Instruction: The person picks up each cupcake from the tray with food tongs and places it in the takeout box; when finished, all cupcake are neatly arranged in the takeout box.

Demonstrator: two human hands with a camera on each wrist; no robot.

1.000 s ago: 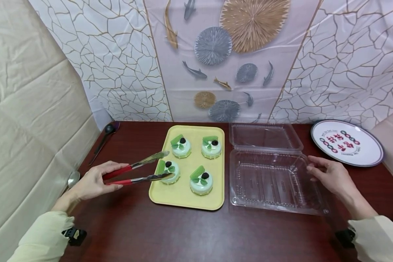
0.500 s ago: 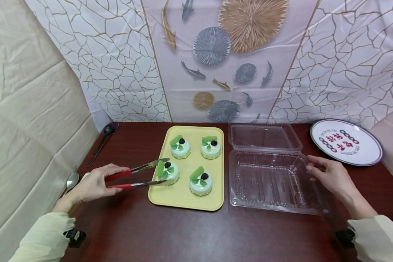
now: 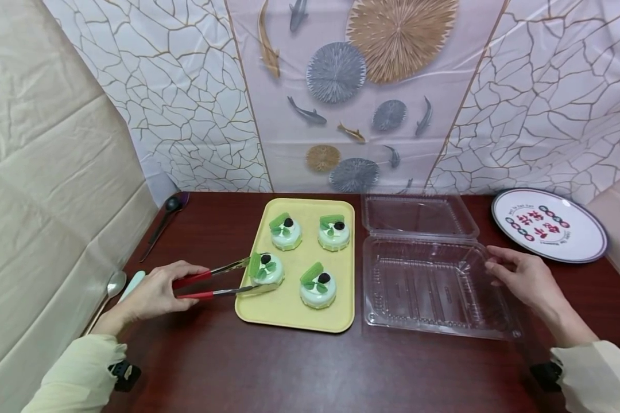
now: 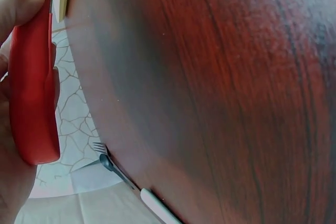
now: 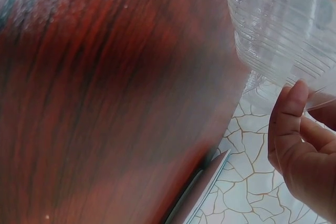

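My left hand grips red-handled metal tongs, whose arms are spread to either side of the near-left cake. That cake is small, round and pale green, topped with a dark berry and green garnish. It sits on a yellow tray with several alike. In the left wrist view the thumb lies on the red handle. At the right, my right hand pinches the side rim of a clear plastic container, its hinged lid lying back. Fingertips show at the rim in the right wrist view.
A white plate with red characters leans at the back right. Along the left side lie a black spoon, a metal spoon and a mint-green handle. A fork shows in the left wrist view. Patterned cloth backs the table.
My left hand has moved slightly right and the tongs have come down, their arms going from over the near-left cake to around its sides. The right hand and container have stayed put.
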